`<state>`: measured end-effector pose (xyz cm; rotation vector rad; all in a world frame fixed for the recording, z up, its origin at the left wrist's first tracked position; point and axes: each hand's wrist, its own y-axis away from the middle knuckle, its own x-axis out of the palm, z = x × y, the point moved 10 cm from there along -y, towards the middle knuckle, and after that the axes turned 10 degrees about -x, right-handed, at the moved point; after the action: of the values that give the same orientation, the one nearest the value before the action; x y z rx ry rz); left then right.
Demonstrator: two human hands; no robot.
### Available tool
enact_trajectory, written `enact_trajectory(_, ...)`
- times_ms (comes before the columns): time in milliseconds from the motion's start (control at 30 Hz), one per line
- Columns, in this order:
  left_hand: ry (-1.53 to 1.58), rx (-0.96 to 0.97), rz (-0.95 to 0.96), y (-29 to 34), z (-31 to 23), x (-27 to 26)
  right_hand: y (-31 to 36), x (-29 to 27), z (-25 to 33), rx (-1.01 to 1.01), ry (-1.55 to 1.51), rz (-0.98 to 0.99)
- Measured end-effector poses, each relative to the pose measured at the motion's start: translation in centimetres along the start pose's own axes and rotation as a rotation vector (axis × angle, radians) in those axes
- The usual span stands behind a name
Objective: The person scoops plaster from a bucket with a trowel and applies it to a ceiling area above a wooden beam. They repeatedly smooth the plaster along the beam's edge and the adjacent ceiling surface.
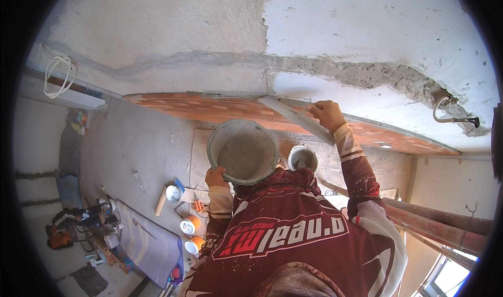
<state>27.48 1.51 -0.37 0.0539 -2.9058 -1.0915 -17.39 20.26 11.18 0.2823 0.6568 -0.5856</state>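
Note:
My left hand [216, 177] grips the rim of a round bucket [242, 131], tilted so its inside shows, coated in grey mortar or plaster with more at the bottom. My right hand [328, 114] is closed around a long flat metal blade [296, 120], like a wide plastering knife. The blade's far end reaches the edge where the plastered surface [225, 79] meets a band of orange brick [178, 106]. Whether it presses on that edge I cannot tell. A rough grey patched strip [367, 74] runs across the plaster above my hands.
Below stands another bucket [309, 151] with grey contents. Two orange-and-white tubs [189, 224] and a white container [174, 194] are to the left, near a purplish sheet [149, 239]. Red pipes [445, 221] cross at right. Cables [60, 74] hang at left; wires [445, 116] protrude at right.

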Motion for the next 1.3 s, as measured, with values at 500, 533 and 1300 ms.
enact_trajectory(500,0.015,-0.031,0.027,-0.6,0.7,0.0,2.1,2.0,-1.1,-0.053,-0.17,-0.073)
enact_trajectory(533,0.006,-0.025,0.032,-0.5,0.6,0.1,2.1,3.1,-0.7,-0.111,-0.144,-0.104)
enact_trajectory(1300,0.014,-0.011,0.04,-1.4,0.8,-0.8,4.2,2.8,-1.6,0.005,-0.107,-0.143)
